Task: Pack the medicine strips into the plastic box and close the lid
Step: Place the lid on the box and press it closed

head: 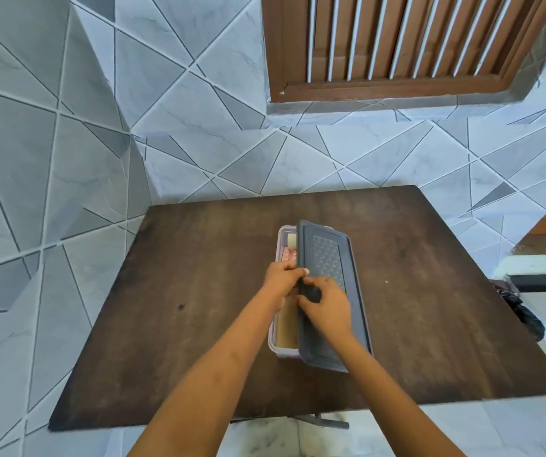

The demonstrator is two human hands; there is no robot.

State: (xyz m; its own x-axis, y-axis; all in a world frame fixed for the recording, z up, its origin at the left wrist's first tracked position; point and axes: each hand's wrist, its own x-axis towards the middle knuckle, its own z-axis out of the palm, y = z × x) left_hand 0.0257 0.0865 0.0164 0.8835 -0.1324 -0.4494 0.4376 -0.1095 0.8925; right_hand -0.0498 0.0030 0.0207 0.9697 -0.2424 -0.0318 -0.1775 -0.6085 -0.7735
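A clear plastic box (273, 338) stands in the middle of the dark wooden table (172, 324). A dark grey lid (331, 258) lies tilted over its right side, leaving a strip of the box uncovered on the left. Pink and pale medicine strips (289, 253) show in that gap. My left hand (279, 280) grips the lid's left edge near the middle. My right hand (327, 306) holds the same edge from on top, fingers curled round it.
Tiled walls stand close behind and to the left of the table. A brown louvred window (397, 44) is above. A dark bundle (522, 311) hangs off the table's right edge, beside a white and black ledge (542, 268).
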